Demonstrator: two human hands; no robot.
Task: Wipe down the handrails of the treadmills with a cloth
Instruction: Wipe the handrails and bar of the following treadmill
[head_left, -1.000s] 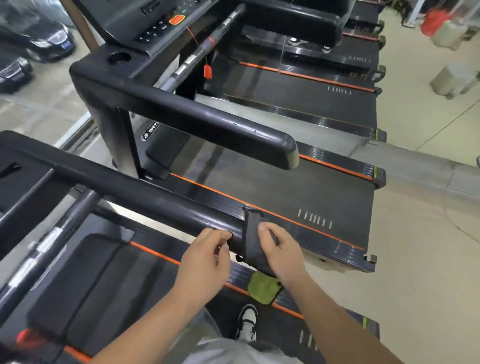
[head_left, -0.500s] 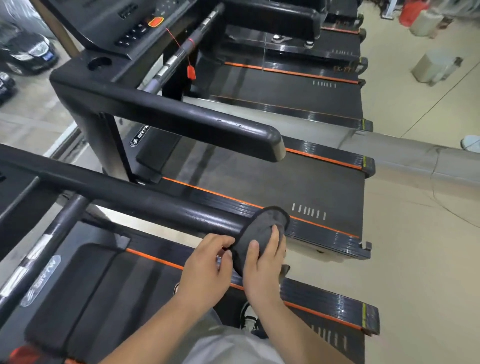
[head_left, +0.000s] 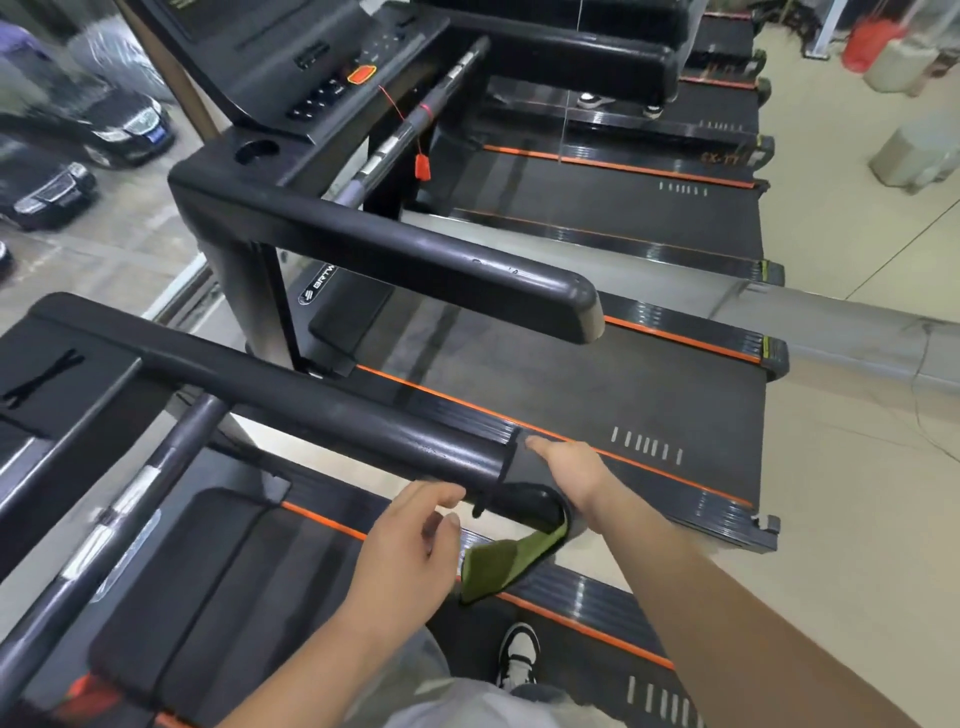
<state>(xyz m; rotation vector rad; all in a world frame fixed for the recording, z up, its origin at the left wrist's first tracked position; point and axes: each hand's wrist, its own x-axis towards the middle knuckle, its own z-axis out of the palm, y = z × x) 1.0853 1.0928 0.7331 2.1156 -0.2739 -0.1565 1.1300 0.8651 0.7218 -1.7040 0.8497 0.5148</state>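
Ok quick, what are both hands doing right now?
Left hand: open, fingertips by the handrail, holding nothing.
Right hand: pressing the cloth around the handrail's end.

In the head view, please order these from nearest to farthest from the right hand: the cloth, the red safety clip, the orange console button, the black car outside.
From the right hand:
1. Cloth, under the hand on the handrail's end.
2. Red safety clip, hanging farther ahead.
3. Orange console button, above the clip.
4. Black car, outside, far left.

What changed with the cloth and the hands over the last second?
The right hand moved the cloth from cupping the tip of the near handrail to lying over its top, with the green end hanging below. The left hand has come off the rail and hovers beside it. The right hand's hold on the cloth is unchanged.
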